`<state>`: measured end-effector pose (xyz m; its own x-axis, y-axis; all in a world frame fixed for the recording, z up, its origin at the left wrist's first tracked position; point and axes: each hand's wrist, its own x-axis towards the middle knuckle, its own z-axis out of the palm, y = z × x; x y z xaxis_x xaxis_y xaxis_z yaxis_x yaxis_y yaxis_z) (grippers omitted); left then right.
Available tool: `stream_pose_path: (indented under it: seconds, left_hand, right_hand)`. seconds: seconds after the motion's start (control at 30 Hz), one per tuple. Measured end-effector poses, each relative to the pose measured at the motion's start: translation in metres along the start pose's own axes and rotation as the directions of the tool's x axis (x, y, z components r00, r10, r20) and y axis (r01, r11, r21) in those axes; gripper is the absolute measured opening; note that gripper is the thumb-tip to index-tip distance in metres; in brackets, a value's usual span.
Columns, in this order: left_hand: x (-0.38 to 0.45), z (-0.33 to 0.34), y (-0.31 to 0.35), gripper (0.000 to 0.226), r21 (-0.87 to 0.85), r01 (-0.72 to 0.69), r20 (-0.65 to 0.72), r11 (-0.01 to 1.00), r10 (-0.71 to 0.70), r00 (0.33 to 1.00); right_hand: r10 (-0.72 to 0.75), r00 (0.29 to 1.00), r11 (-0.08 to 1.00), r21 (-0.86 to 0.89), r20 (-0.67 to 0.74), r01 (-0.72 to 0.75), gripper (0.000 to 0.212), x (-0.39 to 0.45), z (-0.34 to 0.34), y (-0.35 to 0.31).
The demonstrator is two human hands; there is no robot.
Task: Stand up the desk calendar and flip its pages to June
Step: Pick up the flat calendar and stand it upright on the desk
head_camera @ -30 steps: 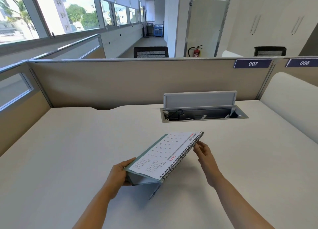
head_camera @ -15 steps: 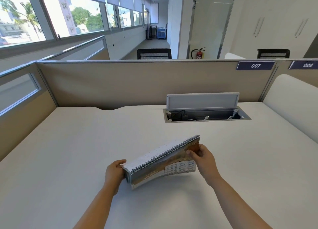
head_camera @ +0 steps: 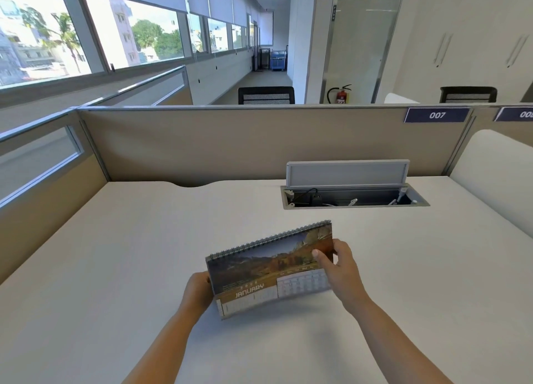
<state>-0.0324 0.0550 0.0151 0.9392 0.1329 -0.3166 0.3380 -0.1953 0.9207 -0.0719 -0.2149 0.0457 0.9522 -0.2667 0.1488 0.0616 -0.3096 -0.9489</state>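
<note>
The spiral-bound desk calendar (head_camera: 268, 271) stands nearly upright on the white desk (head_camera: 115, 268), its wire binding on top. The page facing me shows a brown mountain landscape and the word JANUARY. My left hand (head_camera: 199, 292) grips the calendar's lower left edge. My right hand (head_camera: 337, 265) holds the right edge, with the thumb pressed on the front page. The back of the calendar and its stand are hidden.
An open cable hatch (head_camera: 353, 197) with its grey lid raised lies behind the calendar at the back right. Beige partition walls (head_camera: 230, 144) enclose the desk at the back and left. A white rounded divider (head_camera: 496, 170) borders the right side.
The calendar was lifted from a flat tilt and turned upright, so its landscape January page now faces me. Both hands kept their hold on its two ends.
</note>
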Motion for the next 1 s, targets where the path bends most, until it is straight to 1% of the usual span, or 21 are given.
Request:
stream_pose_path:
  seconds: [0.07, 0.13, 0.23, 0.27, 0.33, 0.37, 0.4, 0.43, 0.47, 0.5, 0.53, 0.6, 0.63, 0.67, 0.73, 0.8, 0.87, 0.93, 1.0]
  left_hand:
    - [0.001, -0.003, -0.001, 0.013, -0.074, 0.026, 0.091, 0.997, -0.019, 0.996]
    - [0.005, -0.006, 0.001, 0.01, -0.143, 0.049, 0.141, 0.988, -0.028, 0.99]
    - [0.017, -0.003, 0.004, 0.022, -0.271, 0.156, 0.108, 0.95, -0.131, 0.986]
    - [0.02, -0.002, 0.004, 0.025, -0.324, 0.186, 0.091, 0.928, -0.165, 0.982]
    - [0.021, 0.001, 0.005, 0.026, -0.364, 0.196, 0.053, 0.91, -0.19, 0.98]
    - [0.019, 0.001, 0.004, 0.027, -0.345, 0.174, 0.028, 0.922, -0.176, 0.984]
    - [0.017, 0.001, 0.002, 0.026, -0.271, 0.133, -0.011, 0.953, -0.141, 0.99]
    - [0.014, 0.0, -0.002, 0.022, -0.128, 0.068, -0.069, 0.989, -0.077, 0.995]
    - [0.009, -0.001, -0.007, 0.016, 0.03, -0.003, -0.131, 1.0, 0.007, 0.991]
    - [0.003, -0.003, -0.013, 0.013, 0.132, -0.072, -0.189, 0.989, 0.096, 0.977]
    - [-0.004, -0.003, -0.018, 0.016, 0.148, -0.141, -0.239, 0.979, 0.173, 0.955]
    - [-0.019, 0.0, -0.027, 0.016, 0.051, -0.275, -0.292, 0.96, 0.278, 0.915]
    - [-0.026, 0.002, -0.027, 0.014, -0.038, -0.31, -0.274, 0.95, 0.288, 0.918]
    - [-0.032, 0.005, -0.027, 0.015, -0.129, -0.311, -0.229, 0.942, 0.276, 0.933]
    - [-0.038, 0.009, -0.025, 0.027, -0.241, -0.261, -0.125, 0.935, 0.237, 0.963]
    - [-0.041, 0.008, -0.022, 0.039, -0.233, -0.231, -0.033, 0.945, 0.229, 0.973]
    - [-0.043, 0.006, -0.021, 0.047, -0.193, -0.222, 0.044, 0.956, 0.235, 0.971]
    - [-0.047, 0.004, -0.022, 0.047, -0.159, -0.209, 0.069, 0.965, 0.223, 0.972]
    - [-0.05, 0.001, -0.024, 0.044, -0.141, -0.206, 0.03, 0.968, 0.213, 0.977]
  right_hand:
    - [0.003, 0.999, 1.0, -0.005, 0.034, -0.003, 0.011, 0.002, 0.0, -0.003]
    - [0.007, 0.999, 0.999, -0.04, 0.033, -0.006, 0.012, 0.006, 0.001, -0.004]
    - [0.031, 1.0, 0.992, -0.12, -0.002, -0.032, 0.019, 0.01, 0.006, -0.005]
    - [0.044, 0.999, 0.991, -0.122, -0.009, -0.045, 0.02, 0.011, 0.008, -0.005]
    - [0.065, 0.998, 0.993, -0.099, 0.006, -0.064, 0.02, 0.012, 0.011, -0.005]
    - [0.069, 0.997, 0.995, -0.078, 0.021, -0.067, 0.019, 0.011, 0.012, -0.006]
    - [0.069, 0.997, 0.996, -0.061, 0.031, -0.067, 0.018, 0.011, 0.012, -0.007]
    - [0.066, 0.997, 0.996, -0.056, 0.033, -0.064, 0.018, 0.01, 0.011, -0.007]
    - [0.061, 0.998, 0.996, -0.061, 0.026, -0.059, 0.018, 0.01, 0.011, -0.007]
    - [0.055, 0.998, 0.996, -0.069, 0.017, -0.054, 0.019, 0.008, 0.011, -0.007]
    - [0.048, 0.999, 0.996, -0.075, 0.004, -0.048, 0.019, 0.007, 0.01, -0.007]
    - [0.041, 0.999, 0.995, -0.088, -0.023, -0.043, 0.019, 0.005, 0.012, -0.006]
    - [0.043, 0.998, 0.994, -0.095, -0.038, -0.046, 0.019, 0.005, 0.013, -0.007]
    - [0.046, 0.997, 0.994, -0.1, -0.054, -0.052, 0.019, 0.004, 0.014, -0.007]
    - [0.049, 0.995, 0.992, -0.114, -0.089, -0.059, 0.019, 0.002, 0.017, -0.009]
    - [0.045, 0.994, 0.989, -0.137, -0.101, -0.059, 0.02, -0.003, 0.02, -0.01]
    - [0.049, 0.995, 0.984, -0.168, -0.082, -0.063, 0.022, -0.007, 0.021, -0.01]
    - [0.069, 0.997, 0.978, -0.192, -0.043, -0.076, 0.026, -0.012, 0.017, -0.008]
    - [0.094, 0.995, 0.979, -0.181, -0.027, -0.097, 0.034, -0.018, 0.009, -0.003]
